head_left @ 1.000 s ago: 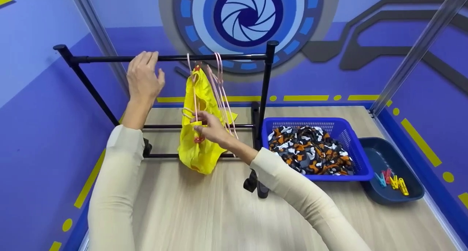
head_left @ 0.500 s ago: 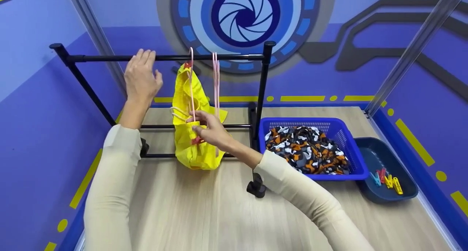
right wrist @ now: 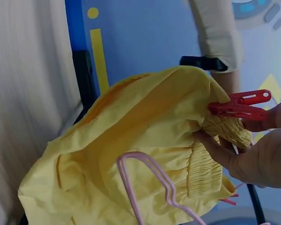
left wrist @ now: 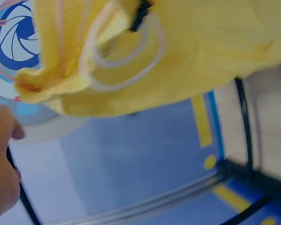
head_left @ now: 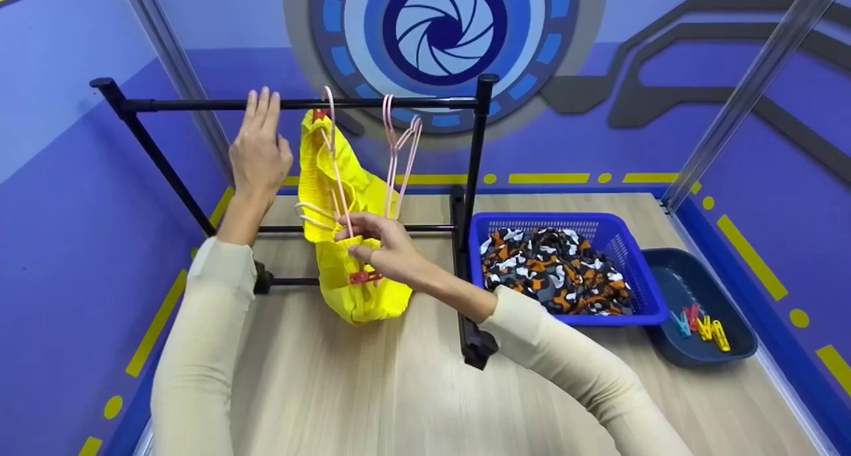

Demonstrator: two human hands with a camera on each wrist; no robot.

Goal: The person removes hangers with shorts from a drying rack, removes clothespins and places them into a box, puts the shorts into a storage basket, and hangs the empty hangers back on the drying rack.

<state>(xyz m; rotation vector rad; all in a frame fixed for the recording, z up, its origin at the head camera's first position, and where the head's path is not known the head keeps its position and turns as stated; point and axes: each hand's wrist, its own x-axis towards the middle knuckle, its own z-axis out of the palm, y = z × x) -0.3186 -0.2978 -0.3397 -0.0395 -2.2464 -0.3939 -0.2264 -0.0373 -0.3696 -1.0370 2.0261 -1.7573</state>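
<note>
Yellow shorts [head_left: 359, 303] with an elastic waistband and a white drawstring [left wrist: 117, 86] hang from a pink hanger [head_left: 332, 153] hooked on the rack's black top rail [head_left: 425, 102]. One red clothespin [head_left: 320, 114] grips the waistband near the rail; another red clothespin [right wrist: 243, 111] is clipped at its near end. My right hand [head_left: 392, 251] pinches the waistband beside this second clothespin, at the lower end of the hanger. With straight fingers, my left hand [head_left: 258, 153] rests against the top rail, left of the shorts. Some right fingertips are hidden behind the cloth.
Spare pink hangers [head_left: 389, 127] hang on the rail right of the shorts. A blue basket [head_left: 655, 296] with camouflage-patterned cloth [head_left: 558, 270] stands right of the rack. Beyond it, a dark tray [head_left: 678, 270] holds several clothespins [head_left: 705, 326]. Patterned walls enclose the table.
The hanger's hook has shifted left along the rail with the shorts. My right hand has come slightly lower and nearer. The spare hangers have swung. My left hand stays at the rail.
</note>
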